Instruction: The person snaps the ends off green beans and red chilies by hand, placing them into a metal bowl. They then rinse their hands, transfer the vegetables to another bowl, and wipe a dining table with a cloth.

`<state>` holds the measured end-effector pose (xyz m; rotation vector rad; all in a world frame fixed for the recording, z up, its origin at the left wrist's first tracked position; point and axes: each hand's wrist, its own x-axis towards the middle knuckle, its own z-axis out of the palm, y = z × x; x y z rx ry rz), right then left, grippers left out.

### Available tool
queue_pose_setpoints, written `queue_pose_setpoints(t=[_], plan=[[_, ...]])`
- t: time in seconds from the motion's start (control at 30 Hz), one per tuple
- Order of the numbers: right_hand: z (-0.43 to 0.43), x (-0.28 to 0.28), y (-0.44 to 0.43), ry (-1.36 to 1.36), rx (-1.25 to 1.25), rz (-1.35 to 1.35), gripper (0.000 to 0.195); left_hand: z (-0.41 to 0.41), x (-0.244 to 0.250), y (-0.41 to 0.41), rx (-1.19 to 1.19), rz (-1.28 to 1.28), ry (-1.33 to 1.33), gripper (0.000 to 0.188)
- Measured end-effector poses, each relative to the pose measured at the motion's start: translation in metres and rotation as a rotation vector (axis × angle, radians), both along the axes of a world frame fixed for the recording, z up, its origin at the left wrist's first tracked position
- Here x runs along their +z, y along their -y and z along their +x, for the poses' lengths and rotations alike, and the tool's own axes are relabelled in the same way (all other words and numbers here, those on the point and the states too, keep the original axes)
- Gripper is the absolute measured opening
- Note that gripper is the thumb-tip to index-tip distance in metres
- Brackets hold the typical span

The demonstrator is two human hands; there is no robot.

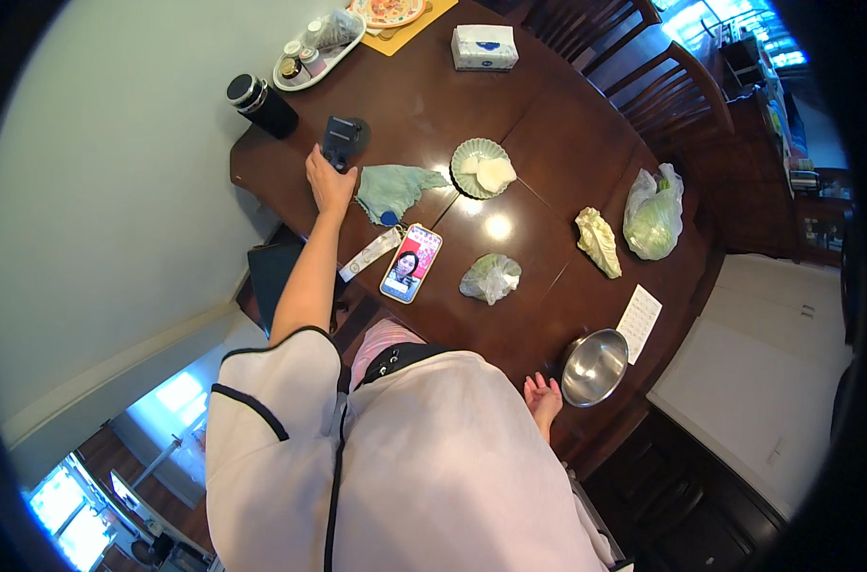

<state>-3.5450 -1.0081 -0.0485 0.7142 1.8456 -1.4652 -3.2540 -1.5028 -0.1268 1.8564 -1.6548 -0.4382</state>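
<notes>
My left hand [330, 182] is at the base of a black phone stand [341, 139] near the table's left end, its fingers and thumb around the lower part. A green cloth [397, 191] lies just right of that hand. A smartphone [411, 264] with a lit screen and a strap [370, 254] lies nearer me. My right hand [543, 399] is palm up with fingers loosely apart, beside a steel bowl [595, 368]; whether they touch is unclear. A fluted plate [481, 169] holds white pieces. A bagged green vegetable [490, 279] and a pale cabbage leaf [598, 242] rest on the wood.
A bagged cabbage [653, 214] and a written paper sheet [640, 324] lie at the right. A black thermos [262, 106], a white tray [322, 70] of jars and a tissue box [485, 48] stand farther back. Wooden chairs [673, 93] border the far side.
</notes>
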Motion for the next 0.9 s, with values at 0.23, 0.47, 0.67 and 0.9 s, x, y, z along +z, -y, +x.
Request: queue_pose_setpoints(t=[0.23,0.47,0.67,0.9], plan=[[0.008,0.046,0.081,-0.49,0.369,-0.186,0.045,0.007,-0.016,0.05,-0.044,0.167,0.06,0.081],[0.029,0.078,0.217,-0.56,0.933,-0.438,0.054,0.025,0.064,-0.012,-0.244,0.11,-0.384,0.072],[0.081,0.093,0.316,-0.057,1.232,-0.766,0.103,0.023,0.153,-0.116,-0.421,0.318,-0.94,0.075],[0.108,0.113,0.32,0.242,1.209,-1.003,0.093,0.015,0.194,-0.162,-0.389,0.294,-1.087,0.07]])
